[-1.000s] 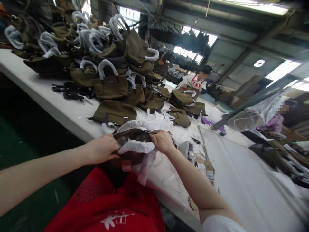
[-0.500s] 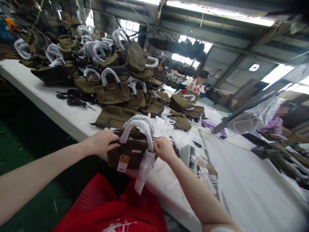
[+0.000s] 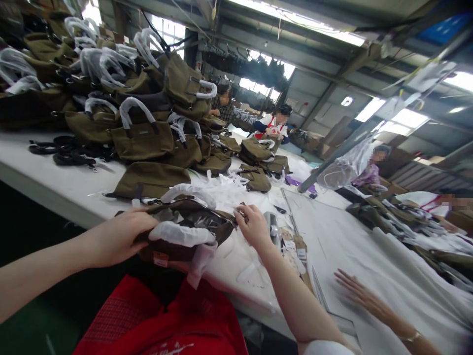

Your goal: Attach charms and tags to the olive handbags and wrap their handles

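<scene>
An olive-brown handbag lies at the table's near edge, its top gaping and grey lining material showing inside. White wrapping covers its handles, and a paper tag hangs on its front. My left hand is closed round the bag's left end, fingertips partly hidden. At the right end of the opening, my right hand pinches the bag's corner with curled fingers. Just behind lies another olive bag, beside crumpled white wrapping.
A large pile of olive bags fills the back left, with black straps before it. Right of my hand are a grey device and tags. Another person's hand rests over the white sheet. People stand farther back.
The bag's top has spread open and its handles have dropped apart. My left hand now wraps the left end. Another person's hand has appeared at right, and the view has shifted right.
</scene>
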{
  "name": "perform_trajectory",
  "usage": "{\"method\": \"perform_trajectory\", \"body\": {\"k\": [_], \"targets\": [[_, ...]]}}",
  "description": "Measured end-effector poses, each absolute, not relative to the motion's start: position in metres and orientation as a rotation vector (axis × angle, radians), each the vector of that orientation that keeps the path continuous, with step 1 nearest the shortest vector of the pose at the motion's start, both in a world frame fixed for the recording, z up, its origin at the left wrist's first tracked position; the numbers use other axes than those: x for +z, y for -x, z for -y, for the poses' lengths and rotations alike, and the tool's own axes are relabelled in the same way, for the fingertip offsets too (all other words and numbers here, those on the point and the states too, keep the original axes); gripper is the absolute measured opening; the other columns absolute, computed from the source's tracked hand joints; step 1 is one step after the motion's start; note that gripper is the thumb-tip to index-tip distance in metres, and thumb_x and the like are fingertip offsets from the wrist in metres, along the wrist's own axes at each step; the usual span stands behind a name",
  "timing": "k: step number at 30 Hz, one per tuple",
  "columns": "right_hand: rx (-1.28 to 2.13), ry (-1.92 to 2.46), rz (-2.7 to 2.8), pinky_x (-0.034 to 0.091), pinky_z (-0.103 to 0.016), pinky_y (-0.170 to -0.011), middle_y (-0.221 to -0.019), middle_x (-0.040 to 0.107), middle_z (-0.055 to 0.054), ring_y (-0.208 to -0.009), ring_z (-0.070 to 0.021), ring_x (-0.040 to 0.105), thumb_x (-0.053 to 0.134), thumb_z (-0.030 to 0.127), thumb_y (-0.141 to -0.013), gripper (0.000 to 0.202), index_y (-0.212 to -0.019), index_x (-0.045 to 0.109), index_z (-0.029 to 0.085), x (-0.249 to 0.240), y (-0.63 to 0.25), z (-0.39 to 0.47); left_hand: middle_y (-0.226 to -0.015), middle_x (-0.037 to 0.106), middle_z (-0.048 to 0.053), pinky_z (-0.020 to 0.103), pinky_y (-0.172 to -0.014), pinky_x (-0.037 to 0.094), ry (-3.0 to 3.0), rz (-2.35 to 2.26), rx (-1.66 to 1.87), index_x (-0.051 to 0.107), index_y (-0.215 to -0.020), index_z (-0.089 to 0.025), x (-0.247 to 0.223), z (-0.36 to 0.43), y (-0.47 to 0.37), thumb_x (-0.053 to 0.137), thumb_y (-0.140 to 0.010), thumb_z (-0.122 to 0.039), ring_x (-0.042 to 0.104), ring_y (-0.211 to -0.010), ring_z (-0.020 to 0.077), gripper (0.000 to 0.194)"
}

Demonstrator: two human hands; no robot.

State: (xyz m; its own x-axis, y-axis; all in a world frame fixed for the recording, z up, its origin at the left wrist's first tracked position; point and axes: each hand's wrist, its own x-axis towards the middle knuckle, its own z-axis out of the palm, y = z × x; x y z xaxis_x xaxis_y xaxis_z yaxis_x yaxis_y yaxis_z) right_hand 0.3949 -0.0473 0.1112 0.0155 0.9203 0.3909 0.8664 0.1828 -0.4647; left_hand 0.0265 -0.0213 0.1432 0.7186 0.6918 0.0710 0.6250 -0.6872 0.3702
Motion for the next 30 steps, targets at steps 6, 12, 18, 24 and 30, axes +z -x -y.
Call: {"method": "perform_trajectory", "body": {"k": [6,12,18,24,30], "targets": [[0.873,1.56,1.494,0.043,-0.024,-0.047,-0.054,0.059,0.002,-0.046,-0.0134,0.055,0.049,0.051,-0.09,0.037,-0.094,0.066,0.018,0.078,-0.393,0.047,-0.123,0.067,0.0,0.029,-0.097,0.046,-2.034,-0.852,0.31,0.061,-0.122,-0.022,0.176,0.009,-0.049,0.038,-0.076,-0.015,0.06,-0.112,0.0206,0.052],[1.097,1.311,1.145,0.039,-0.02,-0.037,-0.045,0.054,0.005,-0.037,-0.0119,0.05,0.054,0.056,-0.084,0.04,-0.093,0.058,0.017,0.063,-0.371,0.052,-0.11,0.071,0.009,0.026,-0.08,0.052,-1.876,-0.733,0.19,0.06,-0.114,-0.013,0.182,-0.002,-0.122,0.026,-0.094,-0.031,0.066,-0.096,0.0178,0.043],[1.106,1.215,1.089,0.041,-0.021,-0.04,-0.05,0.055,0.005,-0.04,-0.0116,0.051,0.055,0.053,-0.085,0.038,-0.099,0.056,0.017,0.061,-0.361,0.064,-0.074,0.07,0.004,0.026,-0.055,0.044,-2.453,-0.899,0.091,0.065,-0.08,-0.019,0.164,0.006,-0.188,0.072,-0.067,-0.044,0.065,-0.069,0.0214,0.029],[1.106,1.183,1.144,0.041,-0.022,-0.046,-0.052,0.056,0.004,-0.045,-0.0124,0.052,0.052,0.051,-0.089,0.036,-0.101,0.056,0.018,0.061,-0.365,0.069,-0.076,0.072,0.015,0.033,-0.059,0.049,-2.888,-0.912,0.045,0.071,-0.081,-0.016,0.155,0.013,-0.213,0.051,-0.086,-0.049,0.069,-0.07,0.0287,0.039],[1.136,1.145,1.143,0.042,-0.023,-0.047,-0.052,0.056,0.004,-0.044,-0.0131,0.052,0.049,0.051,-0.09,0.037,-0.106,0.055,0.017,0.062,-0.364,0.068,-0.082,0.072,0.015,0.04,-0.061,0.052,-2.916,-0.975,0.081,0.066,-0.095,-0.015,0.153,0.015,-0.209,0.042,-0.091,-0.033,0.07,-0.075,0.0332,0.03]]}}
